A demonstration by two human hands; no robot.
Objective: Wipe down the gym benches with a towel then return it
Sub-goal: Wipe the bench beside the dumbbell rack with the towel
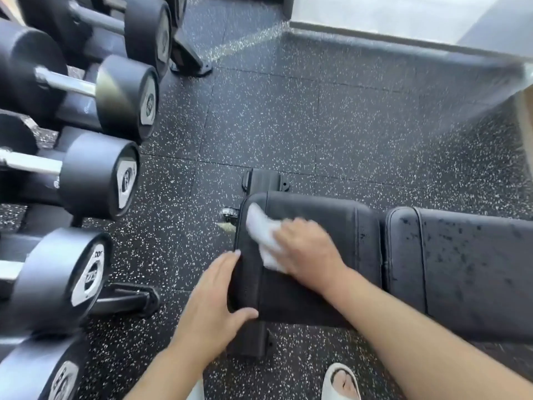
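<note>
White towel (264,236) is down on the seat pad (302,255) of the black gym bench, bunched up near the pad's far left corner. The right hand (307,248) is on top of it, fingers curled over the cloth and pressing it to the vinyl, a grasping grip on the towel. The left hand (215,301) sits at the pad's near left edge, fingers straight and laid along the side, thumb spread toward the front edge, nothing clenched in it. To the right, just past a narrow gap, the back pad (467,272) runs on, its surface mottled with dark spots. Below the seat, the bench's black frame foot (253,342) meets the speckled rubber floor (288,116). One white slide sandal (340,382) shows at the bottom. On the left, a rack of black dumbbells (98,174) with chrome handles.
</note>
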